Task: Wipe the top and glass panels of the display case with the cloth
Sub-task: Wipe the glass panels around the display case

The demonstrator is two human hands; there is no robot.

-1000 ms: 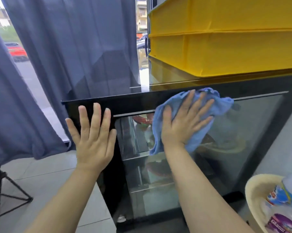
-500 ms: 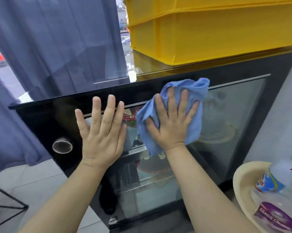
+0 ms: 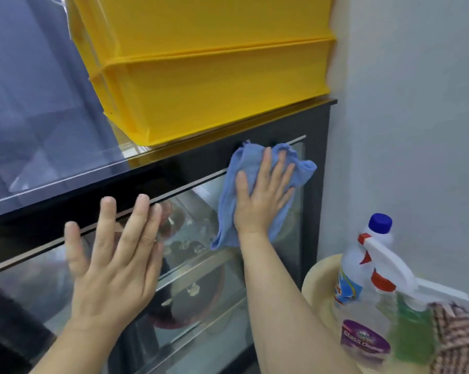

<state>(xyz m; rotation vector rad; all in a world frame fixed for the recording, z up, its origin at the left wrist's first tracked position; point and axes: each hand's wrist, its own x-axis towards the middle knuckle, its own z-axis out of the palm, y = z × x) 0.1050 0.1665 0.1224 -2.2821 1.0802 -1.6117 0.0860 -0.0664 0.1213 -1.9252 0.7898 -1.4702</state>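
Note:
The black display case fills the middle of the view, its front glass panel showing shelves and dishes inside. My right hand lies flat, fingers spread, and presses a blue cloth against the upper right of that glass, close to the case's right frame. My left hand is flat with straight fingers against the glass further left, just below the black top rail. The case's glass top is partly visible at the left.
Two stacked yellow crates sit on the case's top at the right. A grey wall stands right of the case. At the lower right a cream basin holds spray bottles and a checked cloth. A blue-grey curtain hangs behind.
My right hand has slid the blue cloth rightward across the glass to near the right frame. My left hand stays flat on the glass. The view has swung right.

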